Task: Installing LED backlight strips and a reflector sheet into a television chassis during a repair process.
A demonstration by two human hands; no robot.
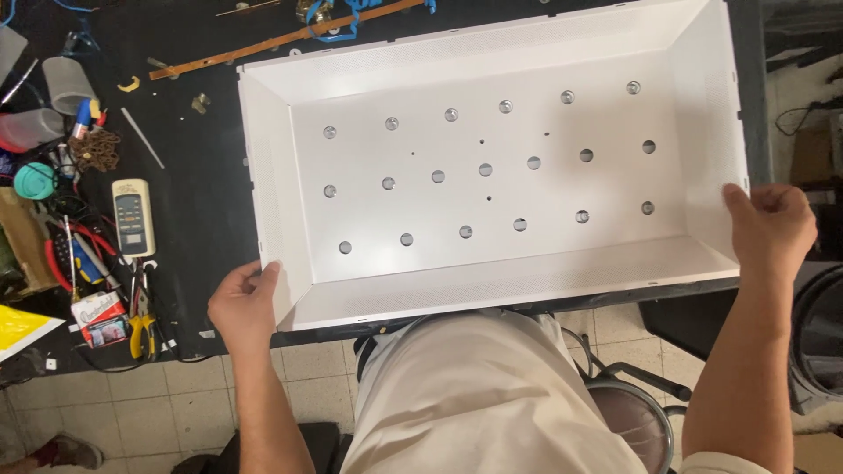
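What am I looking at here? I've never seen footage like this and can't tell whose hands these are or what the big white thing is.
This is one picture from a camera worn on a person's head, looking down, so the hands are that person's own. The left hand grips the near left corner of a white tray, a shallow metal pan with sloped walls and rows of round holes in its bottom. The right hand grips its right wall. The tray lies on a black bench. To its left lie a remote, pliers, a small chain and a plastic cup. Below are the person's lap and a tiled floor.
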